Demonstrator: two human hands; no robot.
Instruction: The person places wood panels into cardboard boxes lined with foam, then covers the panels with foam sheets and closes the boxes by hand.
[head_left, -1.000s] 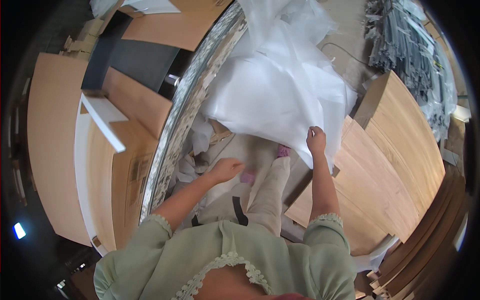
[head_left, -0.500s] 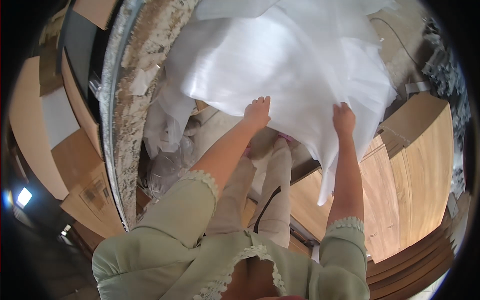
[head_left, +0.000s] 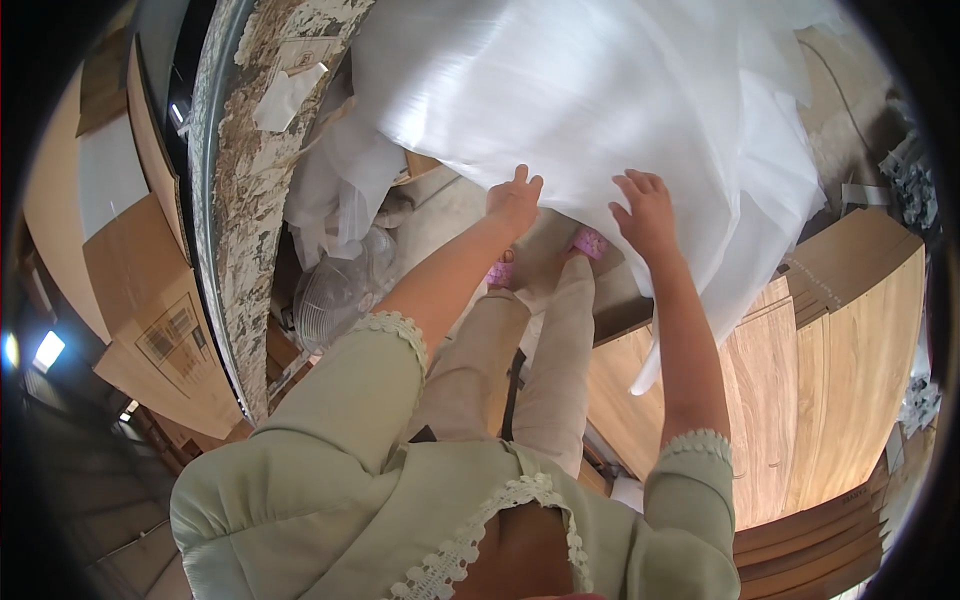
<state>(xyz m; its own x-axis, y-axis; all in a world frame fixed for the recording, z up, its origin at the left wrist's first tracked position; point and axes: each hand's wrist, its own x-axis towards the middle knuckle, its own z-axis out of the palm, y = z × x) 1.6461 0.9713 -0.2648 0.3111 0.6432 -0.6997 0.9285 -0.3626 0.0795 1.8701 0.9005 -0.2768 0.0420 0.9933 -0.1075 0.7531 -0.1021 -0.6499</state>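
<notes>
Spreading beyond the left hand (head_left: 515, 205) and right hand (head_left: 646, 215), a white sheet (head_left: 560, 110) slants its edge from far left to near right. The left, half curled, meets that edge, grip unclear; the right, loosely open, looks empty.

the sheeting (head_left: 570, 95) lies ahead, its near edge by the left hand (head_left: 514, 204) and right hand (head_left: 648, 214). panels (head_left: 765, 420) lie right; left, a fan guard (head_left: 325, 302) sits between the legs (head_left: 478, 345) and a bench edge (head_left: 242, 200), with a carton (head_left: 160, 310) beyond.

Sheeting (head_left: 570, 110): glossy plastic; boards (head_left: 762, 410): smooth, wood-grained.
</notes>
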